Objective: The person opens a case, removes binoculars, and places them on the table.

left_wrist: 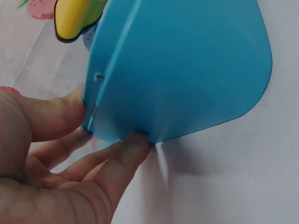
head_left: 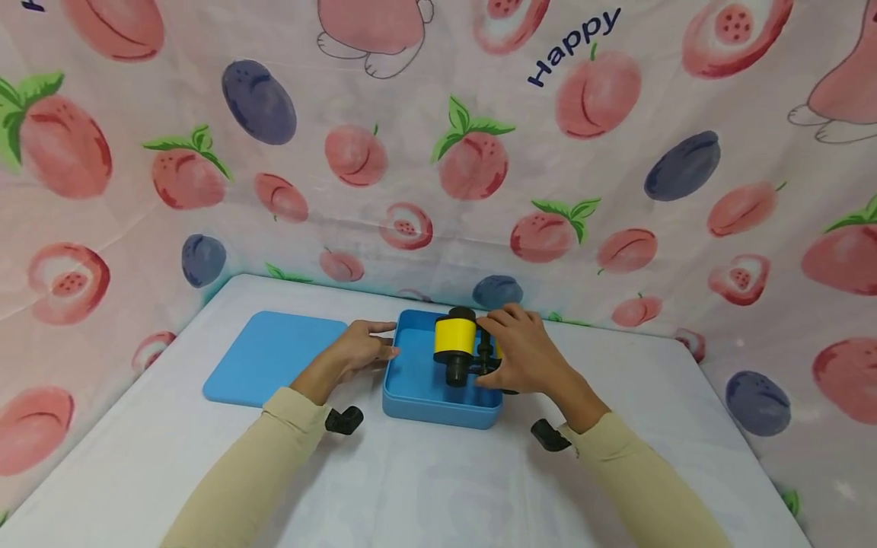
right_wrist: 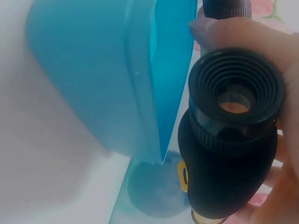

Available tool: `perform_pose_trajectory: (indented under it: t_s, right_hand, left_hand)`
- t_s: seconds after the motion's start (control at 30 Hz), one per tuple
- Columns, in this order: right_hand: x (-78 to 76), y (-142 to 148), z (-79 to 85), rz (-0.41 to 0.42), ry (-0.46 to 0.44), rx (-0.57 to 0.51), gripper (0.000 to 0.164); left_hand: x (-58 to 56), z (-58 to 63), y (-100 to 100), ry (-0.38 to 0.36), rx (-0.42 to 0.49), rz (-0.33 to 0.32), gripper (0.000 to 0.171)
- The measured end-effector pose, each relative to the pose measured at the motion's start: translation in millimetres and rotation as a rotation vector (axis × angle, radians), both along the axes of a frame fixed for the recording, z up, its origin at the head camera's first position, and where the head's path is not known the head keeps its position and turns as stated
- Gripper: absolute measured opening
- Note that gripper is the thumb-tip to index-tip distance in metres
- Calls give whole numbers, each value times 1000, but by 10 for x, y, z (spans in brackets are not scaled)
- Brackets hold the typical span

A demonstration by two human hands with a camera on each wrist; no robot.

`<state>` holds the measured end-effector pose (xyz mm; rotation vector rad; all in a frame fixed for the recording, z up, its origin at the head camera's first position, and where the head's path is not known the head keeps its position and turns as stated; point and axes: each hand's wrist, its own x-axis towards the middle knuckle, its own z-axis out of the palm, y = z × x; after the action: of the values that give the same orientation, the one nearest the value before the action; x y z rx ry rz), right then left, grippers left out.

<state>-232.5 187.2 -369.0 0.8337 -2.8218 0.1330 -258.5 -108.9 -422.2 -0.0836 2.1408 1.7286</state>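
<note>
Yellow and black binoculars (head_left: 455, 336) are held over a blue open box (head_left: 438, 412), overlapping its right side in the head view. My right hand (head_left: 526, 352) grips their right barrel, its thumb near the bridge. One black eyepiece (right_wrist: 236, 93) faces the camera in the right wrist view, beside the box rim. At the box's left wall, my left hand (head_left: 359, 346) touches the rim and side with its fingertips. Up close, the left hand's fingers (left_wrist: 133, 144) rest against the blue wall. Part of the right barrel is hidden behind my right hand.
A flat blue lid (head_left: 267, 358) lies on the white table (head_left: 425, 487) left of the box, partly behind my left hand. Behind the table hangs a fruit-print cloth (head_left: 411, 152). Black wrist cameras (head_left: 345, 420) stick out at both sleeves.
</note>
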Motion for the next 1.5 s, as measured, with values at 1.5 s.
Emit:
perform_pose_trajectory:
  t_s: [1.5]
  right_hand:
    - [158, 713, 66, -90, -43, -38, 93]
  left_hand:
    - [9, -14, -22, 9, 16, -26, 66]
